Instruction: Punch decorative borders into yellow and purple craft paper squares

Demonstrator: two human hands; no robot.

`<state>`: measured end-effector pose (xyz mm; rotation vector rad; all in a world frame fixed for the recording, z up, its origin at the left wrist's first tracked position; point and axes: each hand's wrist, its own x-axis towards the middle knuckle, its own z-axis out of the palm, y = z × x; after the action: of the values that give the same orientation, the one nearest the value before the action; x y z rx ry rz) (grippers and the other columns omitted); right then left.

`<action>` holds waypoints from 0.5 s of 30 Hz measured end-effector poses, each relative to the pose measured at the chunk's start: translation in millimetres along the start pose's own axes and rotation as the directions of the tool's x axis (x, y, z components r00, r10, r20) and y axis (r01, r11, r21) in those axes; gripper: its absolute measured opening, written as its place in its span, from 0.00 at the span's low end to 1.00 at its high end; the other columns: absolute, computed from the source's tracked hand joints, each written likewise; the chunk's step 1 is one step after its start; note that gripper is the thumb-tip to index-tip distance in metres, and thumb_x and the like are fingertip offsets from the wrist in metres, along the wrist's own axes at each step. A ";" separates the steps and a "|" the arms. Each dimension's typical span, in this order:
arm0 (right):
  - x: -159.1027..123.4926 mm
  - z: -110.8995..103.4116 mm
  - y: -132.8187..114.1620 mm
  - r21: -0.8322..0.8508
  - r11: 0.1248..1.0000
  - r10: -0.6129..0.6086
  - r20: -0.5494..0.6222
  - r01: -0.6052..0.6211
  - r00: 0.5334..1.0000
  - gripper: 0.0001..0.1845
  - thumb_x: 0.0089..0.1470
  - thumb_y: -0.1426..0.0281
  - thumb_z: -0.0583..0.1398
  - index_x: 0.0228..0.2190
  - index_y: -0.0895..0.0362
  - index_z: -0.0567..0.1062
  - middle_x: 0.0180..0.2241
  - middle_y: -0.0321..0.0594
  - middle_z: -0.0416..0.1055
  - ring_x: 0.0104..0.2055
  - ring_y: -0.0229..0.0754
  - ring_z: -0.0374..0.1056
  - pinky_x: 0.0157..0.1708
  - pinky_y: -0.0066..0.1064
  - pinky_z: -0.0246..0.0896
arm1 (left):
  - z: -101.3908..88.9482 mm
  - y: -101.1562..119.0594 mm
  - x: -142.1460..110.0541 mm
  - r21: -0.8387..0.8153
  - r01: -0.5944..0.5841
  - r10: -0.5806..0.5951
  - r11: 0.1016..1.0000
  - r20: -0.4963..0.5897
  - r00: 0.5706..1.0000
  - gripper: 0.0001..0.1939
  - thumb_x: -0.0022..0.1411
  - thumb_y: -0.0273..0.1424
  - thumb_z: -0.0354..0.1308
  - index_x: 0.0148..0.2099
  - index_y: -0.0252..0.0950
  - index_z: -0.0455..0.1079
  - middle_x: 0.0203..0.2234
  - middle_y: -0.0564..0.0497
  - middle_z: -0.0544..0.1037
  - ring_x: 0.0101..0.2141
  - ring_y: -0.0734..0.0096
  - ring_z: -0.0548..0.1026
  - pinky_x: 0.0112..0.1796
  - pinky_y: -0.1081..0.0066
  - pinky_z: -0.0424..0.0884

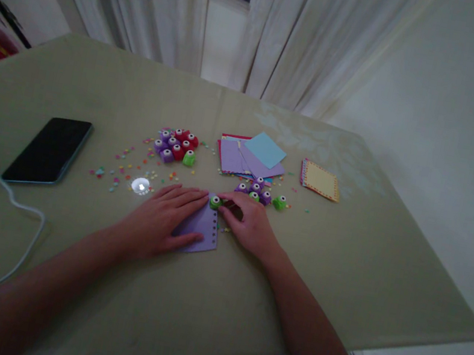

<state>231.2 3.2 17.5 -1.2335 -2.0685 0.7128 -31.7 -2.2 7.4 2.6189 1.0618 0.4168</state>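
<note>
My left hand (159, 217) lies flat with outstretched fingers on a sheet of purple paper (200, 235), pressing it to the table. A row of small punched holes runs along the paper's right edge. Between the thumb and fingers of my right hand (254, 224) is a green paper punch (215, 202), set at the top right corner of that sheet. Just beyond my right hand stand several purple and green punches (265, 197). Whether the punch's lever is pressed down I cannot make out.
A cluster of red, purple and green punches (177, 145) stands farther back, amid scattered confetti (121, 171). Behind are loose coloured papers (264, 149) and a stack of yellow-topped cards (321, 181). A black tablet (49, 150) and a white cable (13, 196) lie left.
</note>
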 end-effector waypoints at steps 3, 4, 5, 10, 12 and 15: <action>-0.3 -1.0 -0.9 0.009 1.000 -0.001 0.009 0.001 1.000 0.12 0.67 0.71 0.65 0.51 0.55 0.82 0.48 0.44 0.83 0.47 0.45 0.78 0.52 0.36 0.71 | -0.3 0.2 0.2 0.009 -0.001 0.001 1.000 0.004 1.000 0.38 0.75 0.54 0.54 0.77 0.39 0.60 0.73 0.41 0.67 0.70 0.48 0.67 0.71 0.46 0.56; -0.3 -1.4 -1.4 0.013 1.000 0.002 0.014 -0.002 1.000 0.12 0.67 0.71 0.65 0.51 0.54 0.82 0.48 0.44 0.83 0.47 0.45 0.78 0.52 0.36 0.71 | -0.4 0.3 0.1 0.011 -0.001 0.001 1.000 0.006 1.000 0.38 0.76 0.54 0.53 0.77 0.39 0.60 0.73 0.41 0.67 0.70 0.48 0.67 0.71 0.46 0.56; -0.4 -1.9 -1.9 0.017 1.000 0.005 0.020 -0.006 1.000 0.12 0.67 0.71 0.65 0.51 0.54 0.82 0.48 0.44 0.83 0.47 0.45 0.78 0.52 0.36 0.71 | -0.4 0.2 0.1 0.012 0.000 -0.001 1.000 0.007 1.000 0.38 0.76 0.54 0.53 0.77 0.39 0.60 0.73 0.41 0.67 0.70 0.48 0.67 0.72 0.46 0.56; -0.4 -3.1 -3.9 0.030 0.999 0.016 0.033 -0.017 0.999 0.11 0.68 0.70 0.65 0.51 0.55 0.82 0.47 0.44 0.83 0.46 0.45 0.78 0.51 0.35 0.71 | -0.2 -0.6 -0.5 0.012 -0.003 0.003 1.000 0.006 1.000 0.38 0.75 0.53 0.54 0.77 0.38 0.60 0.73 0.42 0.67 0.70 0.48 0.67 0.72 0.45 0.56; -0.3 -2.7 -3.7 0.023 1.000 0.014 0.025 -0.015 1.000 0.11 0.68 0.70 0.65 0.51 0.55 0.82 0.47 0.44 0.83 0.46 0.45 0.78 0.51 0.35 0.71 | 0.0 -0.8 -0.7 0.011 -0.005 0.005 1.000 0.010 1.000 0.38 0.76 0.53 0.54 0.77 0.38 0.60 0.73 0.42 0.67 0.70 0.48 0.67 0.72 0.45 0.56; -0.2 -1.5 -1.9 0.019 1.000 0.002 0.014 -0.003 1.000 0.11 0.67 0.71 0.66 0.51 0.56 0.82 0.47 0.44 0.83 0.46 0.45 0.79 0.51 0.35 0.71 | 0.6 -0.9 -1.0 0.014 -0.007 0.007 1.000 -0.003 1.000 0.37 0.76 0.52 0.54 0.77 0.39 0.60 0.73 0.42 0.67 0.70 0.48 0.67 0.71 0.46 0.56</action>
<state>231.3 2.5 19.8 -1.2239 -2.0674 0.7429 -32.8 -2.3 6.3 2.6360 1.0605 0.4172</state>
